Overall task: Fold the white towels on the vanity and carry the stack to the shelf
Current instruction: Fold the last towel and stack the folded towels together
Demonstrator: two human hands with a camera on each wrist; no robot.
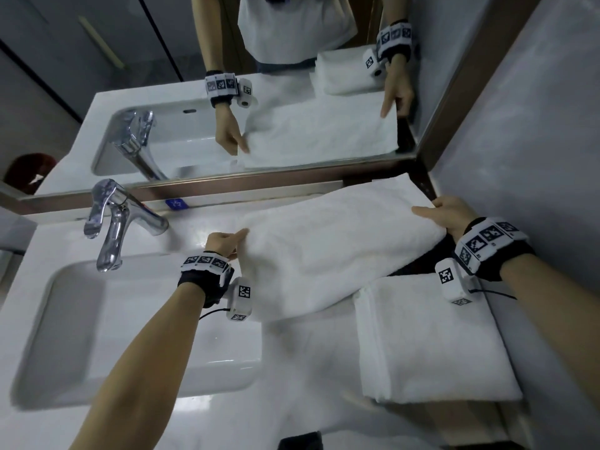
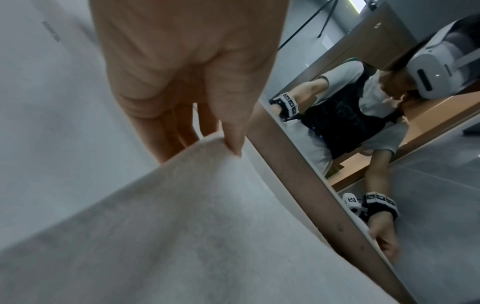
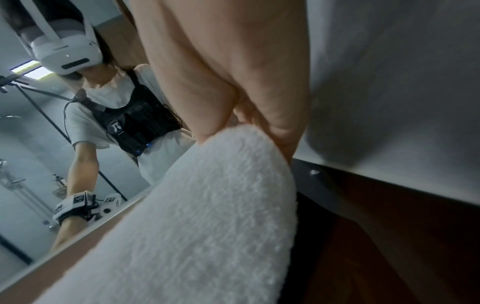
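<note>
A white towel lies spread across the vanity top to the right of the basin, folded lengthwise. My left hand pinches its left edge between thumb and fingers; the left wrist view shows the towel held in my left hand. My right hand grips its right end near the wall, and the right wrist view shows the towel bunched in my right hand. A folded white towel sits at the front right of the vanity, partly under the spread one.
A sunken basin and chrome tap take up the left of the vanity. A mirror with a brown frame runs along the back. A grey wall closes the right side.
</note>
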